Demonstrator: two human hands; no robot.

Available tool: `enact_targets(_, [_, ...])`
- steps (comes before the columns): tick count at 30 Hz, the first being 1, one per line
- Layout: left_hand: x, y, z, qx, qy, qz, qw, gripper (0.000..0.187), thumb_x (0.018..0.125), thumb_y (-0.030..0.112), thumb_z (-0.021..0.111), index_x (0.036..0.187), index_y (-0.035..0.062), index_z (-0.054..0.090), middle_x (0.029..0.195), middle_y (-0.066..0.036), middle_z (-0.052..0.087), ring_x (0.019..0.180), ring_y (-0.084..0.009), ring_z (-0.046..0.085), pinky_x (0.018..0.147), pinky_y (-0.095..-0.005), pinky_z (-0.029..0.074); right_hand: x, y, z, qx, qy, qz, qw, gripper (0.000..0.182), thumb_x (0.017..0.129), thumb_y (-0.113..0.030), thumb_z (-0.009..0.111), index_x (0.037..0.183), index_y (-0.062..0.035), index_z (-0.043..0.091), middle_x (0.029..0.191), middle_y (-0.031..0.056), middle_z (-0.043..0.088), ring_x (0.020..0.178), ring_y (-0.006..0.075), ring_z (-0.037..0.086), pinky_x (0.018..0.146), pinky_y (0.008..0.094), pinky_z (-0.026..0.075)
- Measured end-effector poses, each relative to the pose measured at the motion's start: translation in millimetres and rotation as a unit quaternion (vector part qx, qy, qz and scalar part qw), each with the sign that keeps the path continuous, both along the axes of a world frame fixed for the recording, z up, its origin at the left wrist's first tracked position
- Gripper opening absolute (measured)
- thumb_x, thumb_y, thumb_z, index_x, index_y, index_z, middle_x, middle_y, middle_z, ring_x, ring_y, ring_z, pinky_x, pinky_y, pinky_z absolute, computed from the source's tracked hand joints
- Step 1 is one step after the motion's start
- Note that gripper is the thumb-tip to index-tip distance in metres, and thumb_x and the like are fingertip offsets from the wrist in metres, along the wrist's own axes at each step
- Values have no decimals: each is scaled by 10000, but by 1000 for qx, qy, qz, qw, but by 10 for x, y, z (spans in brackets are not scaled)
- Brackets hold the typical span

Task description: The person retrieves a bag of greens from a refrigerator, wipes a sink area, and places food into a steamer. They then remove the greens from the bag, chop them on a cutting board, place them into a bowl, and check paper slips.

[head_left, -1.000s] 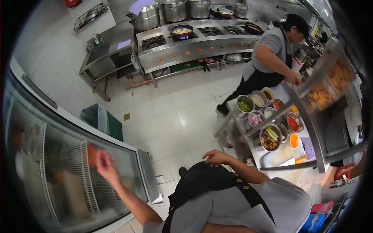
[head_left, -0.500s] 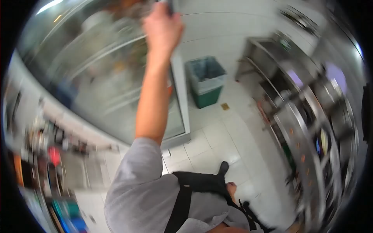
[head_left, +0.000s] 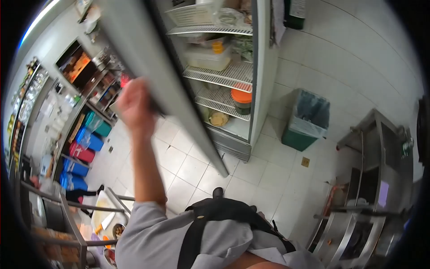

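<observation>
My left hand (head_left: pixel 135 104), blurred, is closed on the edge of a refrigerator door (head_left: pixel 156 58); the fingers' exact hold is partly hidden. The grey-framed door stands swung out from the tall refrigerator (head_left: pixel 264 67). Inside, wire shelves (head_left: pixel 219 74) carry a white basket (head_left: pixel 192 17), a clear plastic tub (head_left: pixel 210 59) with pale contents, and an orange-lidded container (head_left: pixel 242 98). Lower down sits a bowl of pale food (head_left: pixel 219 119). Nowhere in view is my right hand.
A green trash bin (head_left: pixel 298 138) with a clear liner stands right of the refrigerator. Steel counters (head_left: pixel 392 143) line the right side. Blue bins (head_left: pixel 89 139) and a red bin (head_left: pixel 82 153) sit under the left counter. At lower left, a knife (head_left: pixel 107 220) lies near food.
The refrigerator door has swung open leftward with my left hand on it, uncovering the shelves. My view has turned left. My right hand, low in view before, is out of sight.
</observation>
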State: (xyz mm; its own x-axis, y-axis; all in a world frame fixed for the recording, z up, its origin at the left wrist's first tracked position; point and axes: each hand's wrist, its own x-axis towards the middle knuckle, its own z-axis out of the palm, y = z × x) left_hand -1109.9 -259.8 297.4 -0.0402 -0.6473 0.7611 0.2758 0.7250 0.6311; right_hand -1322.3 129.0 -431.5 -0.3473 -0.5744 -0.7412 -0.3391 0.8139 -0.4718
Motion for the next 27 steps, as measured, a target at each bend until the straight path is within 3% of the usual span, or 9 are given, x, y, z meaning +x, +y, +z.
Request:
enact_targets(6, [1786, -58, -123, 67, 214, 212, 951, 350, 983, 320, 369, 1116, 42, 537, 932, -85, 616, 796, -196, 617, 731, -319, 522, -140, -1066, 1218, -4, 96, 315, 944, 353, 695, -278, 596, 970, -72, 678, 978, 148, 661, 952, 334, 618, 810, 408, 501])
enact_targets(10, [3539, -504, -650, -34, -176, 482, 858, 311, 929, 185, 402, 1066, -46, 559, 951, -113, 619, 827, -197, 616, 736, -329, 516, -93, -1630, 1333, -68, 66, 271, 958, 284, 690, -238, 591, 897, -68, 685, 906, 163, 663, 839, 356, 630, 762, 431, 504])
enact_targets(12, [3017, -431, -705, 35, 130, 184, 974, 269, 879, 175, 552, 1029, -45, 590, 946, -113, 644, 832, -218, 622, 722, -327, 513, -80, -2044, 1572, -71, 47, 235, 968, 290, 682, -164, 573, 938, -78, 679, 935, 158, 664, 880, 360, 625, 787, 416, 497])
enact_targets(13, [3078, -507, -942, -65, -123, 497, 856, 295, 828, 165, 631, 1029, -48, 595, 950, -124, 651, 838, -227, 624, 728, -332, 509, -64, -2265, 1688, -122, 63, 213, 967, 286, 680, -177, 605, 939, -79, 679, 891, 141, 670, 837, 316, 639, 761, 390, 507])
enact_targets(14, [3191, -581, -1316, -154, -355, 716, 581, 344, 778, 156, 709, 1030, -52, 600, 954, -134, 658, 844, -236, 627, 735, -338, 505, -21, -2483, 1790, -171, 78, 189, 964, 286, 678, -189, 637, 939, -80, 679, 847, 124, 677, 795, 271, 653, 734, 363, 517])
enact_targets(15, [3470, -686, -1883, -32, -294, 737, 607, 422, 711, 132, 783, 1042, -59, 602, 984, -152, 658, 857, -253, 630, 761, -353, 495, -5, -2687, 1866, -168, 83, 177, 966, 286, 678, -189, 637, 939, -80, 679, 847, 124, 677, 795, 271, 653, 734, 363, 517])
enact_targets(17, [3735, -923, -3008, 158, 134, 429, 879, 445, 891, 229, 592, 1196, -84, 510, 1124, -203, 595, 947, -268, 611, 869, -380, 475, 19, -3157, 2035, -197, 22, 133, 971, 234, 736, -163, 580, 938, -89, 673, 875, 142, 666, 856, 298, 639, 771, 353, 508])
enact_targets(21, [3853, -1055, -4581, 428, 238, 260, 832, 579, 955, 307, 421, 1388, -48, 270, 1360, -180, 416, 1261, -329, 397, 1093, -468, 260, 214, -4006, 2963, -302, -1, 137, 943, 209, 792, -143, 644, 981, -57, 660, 850, 64, 668, 779, 129, 623, 708, 276, 505])
enact_targets(27, [3877, -1328, -5846, 628, 202, 302, 688, 523, 886, 467, 455, 1229, 73, 477, 1169, -77, 514, 1033, -233, 513, 902, -398, 415, 307, -5056, 4394, -393, 38, 112, 912, 210, 805, -74, 635, 1009, -28, 636, 865, 66, 656, 789, 134, 621, 720, 266, 507])
